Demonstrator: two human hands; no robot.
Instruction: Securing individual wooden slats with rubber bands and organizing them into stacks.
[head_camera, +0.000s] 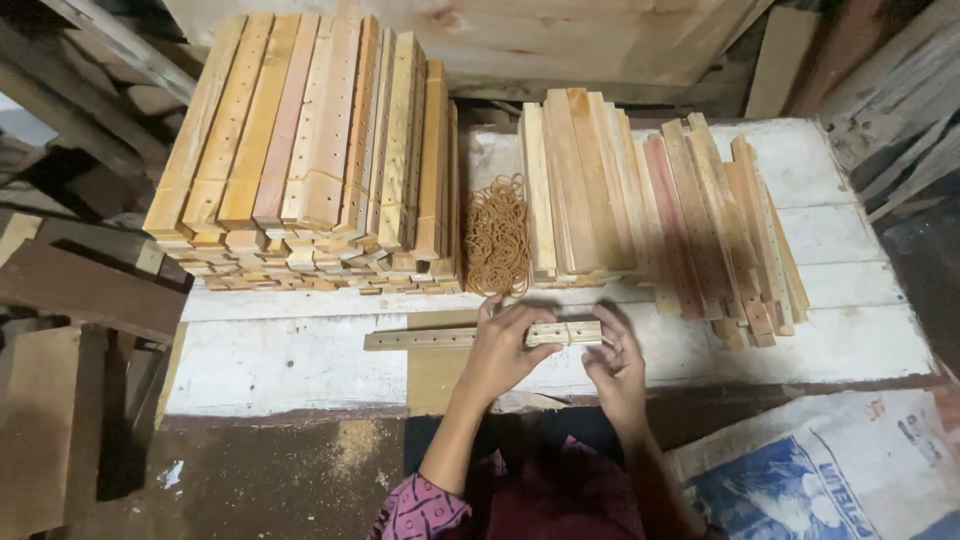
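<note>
Sleeves, patterned pink (425, 508), sit nearest our view, with a printed blue-and-white sack (830, 470) at lower right. Our left hand (503, 345) curls over a small bundle of drilled wooden slats (470, 336) on the white worktable (280, 360); our right hand (615, 362) pinches the bundle's right end, where a rubber band appears to wrap it. The bundle's long axis runs left to right, parallel to the table's near edge. We judge the work partly done: a tall stack of drilled slats (310, 150) stands behind on the left, a looser pile of slats (660, 200) on the right, and a heap of rubber bands (497, 238) between them.
</note>
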